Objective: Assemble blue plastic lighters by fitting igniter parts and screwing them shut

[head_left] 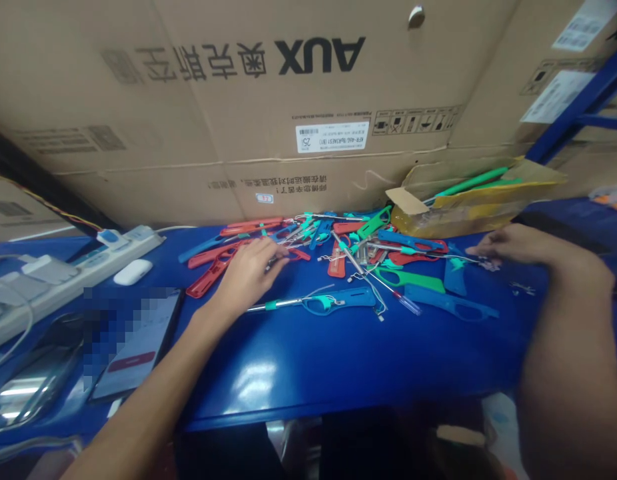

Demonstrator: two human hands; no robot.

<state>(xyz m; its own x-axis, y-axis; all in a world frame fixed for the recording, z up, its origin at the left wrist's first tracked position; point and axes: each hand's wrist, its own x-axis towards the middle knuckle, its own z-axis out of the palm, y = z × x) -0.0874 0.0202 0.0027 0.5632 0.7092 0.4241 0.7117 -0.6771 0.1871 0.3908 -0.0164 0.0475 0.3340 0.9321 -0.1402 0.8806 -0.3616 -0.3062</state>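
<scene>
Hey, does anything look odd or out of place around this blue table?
Yes: the big cardboard panel behind the blue table looks upside down, because its printed AUX lettering is inverted.

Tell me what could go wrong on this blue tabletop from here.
The thin wires trailing from the jumbled casings might snag and pull if a part is lifted. The tiny loose pieces near the right hand could get brushed aside and lost. The clear-handled screwdriver, lying among the parts, may roll if the pile shifts.
</scene>
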